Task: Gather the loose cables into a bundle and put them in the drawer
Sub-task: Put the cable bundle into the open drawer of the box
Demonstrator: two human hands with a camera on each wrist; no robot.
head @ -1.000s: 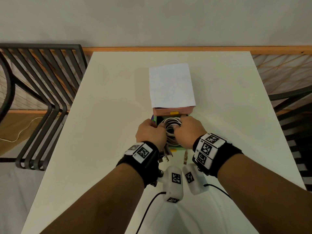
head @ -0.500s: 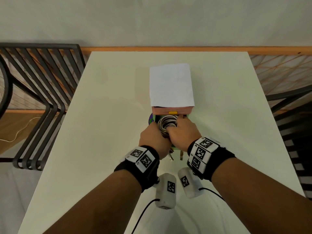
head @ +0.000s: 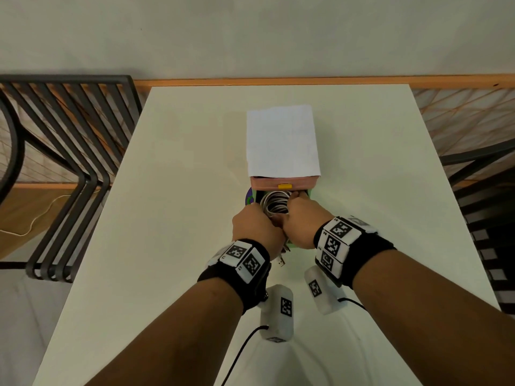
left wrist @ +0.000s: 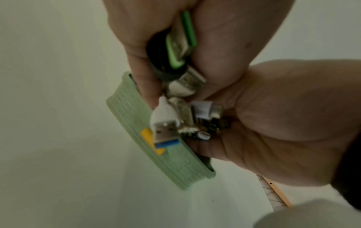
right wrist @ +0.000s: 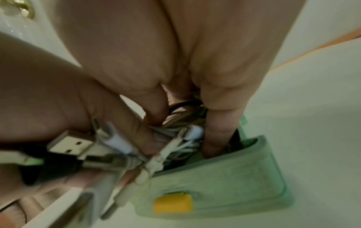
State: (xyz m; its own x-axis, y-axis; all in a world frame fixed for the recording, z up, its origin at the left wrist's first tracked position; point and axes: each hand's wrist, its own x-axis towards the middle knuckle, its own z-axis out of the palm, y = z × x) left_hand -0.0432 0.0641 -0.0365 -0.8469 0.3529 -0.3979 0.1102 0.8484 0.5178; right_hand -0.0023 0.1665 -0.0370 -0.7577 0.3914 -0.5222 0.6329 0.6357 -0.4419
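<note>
- At the near end of the open green drawer [head: 297,247], the left hand [head: 255,228] curls its fingers round the plug ends of the cable bundle [head: 276,203], gripping them tight.
- Seen from the left wrist, a white USB plug [left wrist: 165,123] with a blue tongue sticks out below that fist, with a green-and-black plug [left wrist: 176,49] pinched higher up between the fingers and several metal connectors bunched beside it.
- Just to its right, touching it, the right hand [head: 302,221] grips the white coil of the bundle, with its fingers [right wrist: 218,128] reaching down inside the drawer.
- From the right wrist, the white loops [right wrist: 181,146] lie partly within the drawer, while the plug ends hang out over its front wall [right wrist: 224,182].
- On that front wall sits a yellow handle [right wrist: 173,203].
- Above the open drawer, a closed pink drawer [head: 282,183] with its own yellow tab [head: 284,186] belongs to the same small cabinet, and a white sheet of paper [head: 281,142] covers the cabinet's top.
- Everything stands on a white table [head: 172,218], with one silver plug [head: 282,261] hanging just above it below the left hand.
- Dark metal chairs [head: 69,162] flank the table on both sides.
</note>
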